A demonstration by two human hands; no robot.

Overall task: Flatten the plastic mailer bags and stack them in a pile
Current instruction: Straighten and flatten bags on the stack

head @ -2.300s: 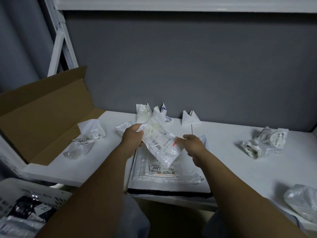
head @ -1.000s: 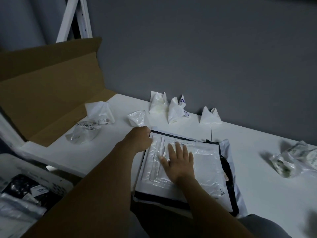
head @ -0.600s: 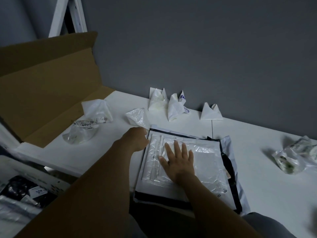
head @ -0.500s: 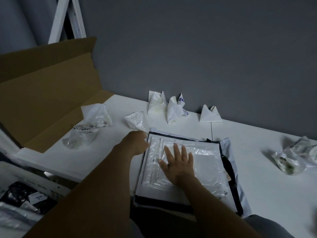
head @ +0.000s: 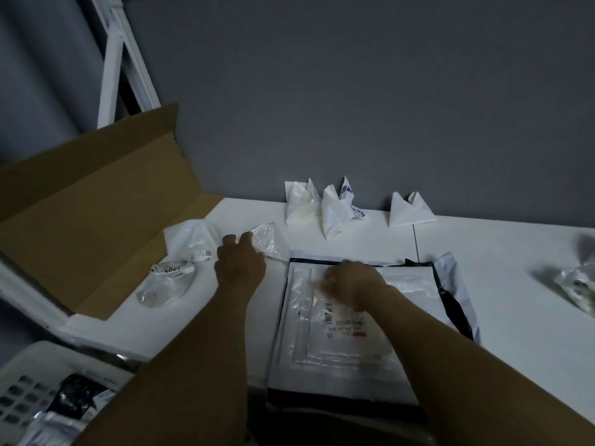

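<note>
Flattened mailer bags (head: pixel 338 336) are lying piled at the table's (head: pixel 502 272) near edge. The right hand (head: pixel 351 283) is resting curled on top, grip too blurred to tell. The left hand (head: pixel 240 265), fingers extended and unclenched, is touching a crumpled clear bag (head: pixel 269 241) just beside them

wall (head: pixel 354 91): grey | table (head: pixel 499 268): white | cardboard box (head: pixel 80 204): brown | pile (head: pixel 338 358): white and clear, black border, black barcode, red mark on label | folded bags (head: pixel 335 210): white, one with blue print | crumpled bag (head: pixel 167 283): clear, black digits on white label | crate (head: pixel 29 371): white
</note>
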